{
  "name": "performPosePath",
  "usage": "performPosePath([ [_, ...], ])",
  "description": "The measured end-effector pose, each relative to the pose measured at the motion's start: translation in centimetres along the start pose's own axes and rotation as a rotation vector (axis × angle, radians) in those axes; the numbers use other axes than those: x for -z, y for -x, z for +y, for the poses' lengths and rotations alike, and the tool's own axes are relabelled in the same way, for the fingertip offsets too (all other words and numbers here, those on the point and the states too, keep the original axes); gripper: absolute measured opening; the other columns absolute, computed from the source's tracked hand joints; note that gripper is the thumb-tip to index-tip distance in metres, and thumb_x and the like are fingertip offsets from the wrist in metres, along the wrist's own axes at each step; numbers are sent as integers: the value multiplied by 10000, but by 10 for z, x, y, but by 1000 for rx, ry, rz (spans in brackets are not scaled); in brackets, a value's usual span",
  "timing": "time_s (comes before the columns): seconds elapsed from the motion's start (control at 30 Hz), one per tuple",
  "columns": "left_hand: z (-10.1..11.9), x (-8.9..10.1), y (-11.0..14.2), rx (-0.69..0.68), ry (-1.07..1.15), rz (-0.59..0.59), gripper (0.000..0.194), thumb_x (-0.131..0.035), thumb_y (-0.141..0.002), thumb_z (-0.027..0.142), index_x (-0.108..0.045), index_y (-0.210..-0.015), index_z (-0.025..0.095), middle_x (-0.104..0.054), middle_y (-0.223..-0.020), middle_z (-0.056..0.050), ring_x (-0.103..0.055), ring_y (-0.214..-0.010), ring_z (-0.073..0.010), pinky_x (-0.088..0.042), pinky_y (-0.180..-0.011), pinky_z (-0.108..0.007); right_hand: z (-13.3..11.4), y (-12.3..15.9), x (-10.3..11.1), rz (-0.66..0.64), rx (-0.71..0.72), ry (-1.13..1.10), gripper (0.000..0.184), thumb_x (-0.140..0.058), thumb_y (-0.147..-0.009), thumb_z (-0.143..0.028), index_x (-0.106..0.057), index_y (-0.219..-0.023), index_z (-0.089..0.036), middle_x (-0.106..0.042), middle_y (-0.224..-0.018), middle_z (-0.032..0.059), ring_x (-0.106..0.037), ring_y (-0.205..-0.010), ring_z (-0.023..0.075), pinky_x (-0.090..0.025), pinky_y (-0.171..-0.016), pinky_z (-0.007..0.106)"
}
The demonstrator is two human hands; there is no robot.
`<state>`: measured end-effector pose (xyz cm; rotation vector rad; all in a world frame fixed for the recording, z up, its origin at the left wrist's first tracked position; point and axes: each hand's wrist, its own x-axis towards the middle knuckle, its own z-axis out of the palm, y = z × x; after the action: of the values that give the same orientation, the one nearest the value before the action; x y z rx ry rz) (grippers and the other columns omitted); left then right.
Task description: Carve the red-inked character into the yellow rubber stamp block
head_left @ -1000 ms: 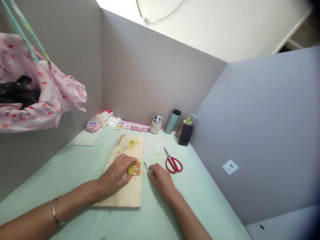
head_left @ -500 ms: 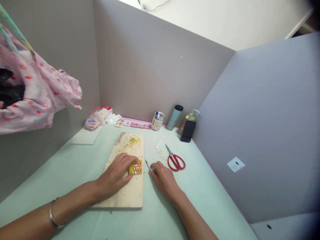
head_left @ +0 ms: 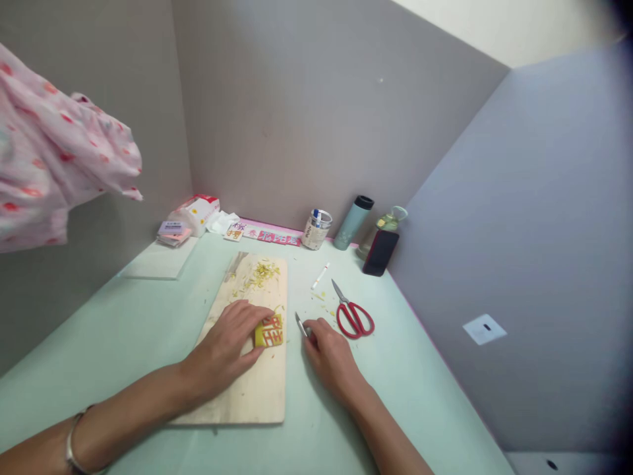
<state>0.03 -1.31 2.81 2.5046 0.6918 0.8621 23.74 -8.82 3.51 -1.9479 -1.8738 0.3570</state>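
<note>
My left hand (head_left: 231,346) grips a small yellow block (head_left: 270,330) with a red-and-white carved character on its top, thumb at the near side and fingers at the far side. The block rests on a wooden board (head_left: 247,399). Just right of the board, my right hand (head_left: 329,349) is closed around a slim craft knife (head_left: 301,324), its blade pointing away from me and apart from the block. Yellow shavings (head_left: 262,274) lie heaped at the board's far end, with a few more scattered on the table.
Red-handled scissors (head_left: 353,316) and a white stick (head_left: 320,276) lie beyond my right hand. Along the back stand a can (head_left: 316,231), a tumbler (head_left: 354,223) and a phone (head_left: 380,252). Several character cards (head_left: 278,237) and a tissue pack (head_left: 195,216) lie at back left. Pink cloth (head_left: 64,152) hangs upper left.
The view has shifted and tilted slightly. My right hand, with the knife, is a little farther right of the block. My left hand keeps its hold on the block.
</note>
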Motion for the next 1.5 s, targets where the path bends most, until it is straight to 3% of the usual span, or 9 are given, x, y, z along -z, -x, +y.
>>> performPosePath([
  [0.2,-3,-1,-3,69,4,-40,436,-508,-936,138,-391,-1336,267,-571,-1233,-71,-481,-1200,-277,-375,-1059,-469,3,-2,6,52,-53,-204,217,-486,-888,-136,-633,-1046,-158,-584,-804,17,-568,-690,155,-455,-641,253],
  [0.33,-8,-3,-6,136,5,-78,430,-518,-929,181,-394,-1328,283,-583,-1228,-60,-508,-1181,-277,-404,-1020,-453,-6,3,12,-17,-2,-352,175,-472,-927,-194,-639,-979,-191,-576,-829,9,-544,-673,132,-443,-597,230],
  [0.43,-10,-6,-6,173,-18,-79,435,-529,-914,204,-408,-1324,285,-594,-1244,-57,-510,-1192,-288,-398,-1026,-457,-12,10,14,-95,43,-428,219,-471,-976,-211,-622,-1134,-218,-584,-815,-10,-534,-650,121,-440,-588,222],
  [0.53,-10,-7,-6,182,-46,-74,435,-532,-907,212,-415,-1320,279,-604,-1255,-54,-507,-1208,-292,-397,-1033,-449,-12,16,15,-134,115,-376,277,-470,-1011,-199,-570,-1263,-256,-608,-841,-14,-564,-656,115,-447,-590,213],
  [0.73,-7,-5,-7,158,-86,-75,427,-540,-921,227,-409,-1326,267,-619,-1277,-39,-505,-1231,-279,-350,-1096,-437,-14,18,21,-103,350,-175,272,-420,-1042,-174,-583,-1258,-199,-615,-837,24,-608,-642,130,-448,-538,221],
  [0.9,-6,-4,-9,161,-69,-76,418,-547,-916,213,-418,-1310,264,-633,-1250,-24,-529,-1200,-262,-322,-1110,-426,-17,18,22,-168,352,-101,291,-370,-1067,-206,-620,-1215,-193,-605,-795,14,-603,-581,114,-442,-500,211],
  [1.5,-5,-4,-9,184,-20,-61,405,-554,-905,183,-440,-1284,269,-635,-1233,-17,-525,-1189,-256,-340,-1091,-424,-15,18,18,-111,408,-1,264,-392,-1052,-179,-608,-1204,-164,-628,-792,31,-633,-583,140,-463,-494,234],
])
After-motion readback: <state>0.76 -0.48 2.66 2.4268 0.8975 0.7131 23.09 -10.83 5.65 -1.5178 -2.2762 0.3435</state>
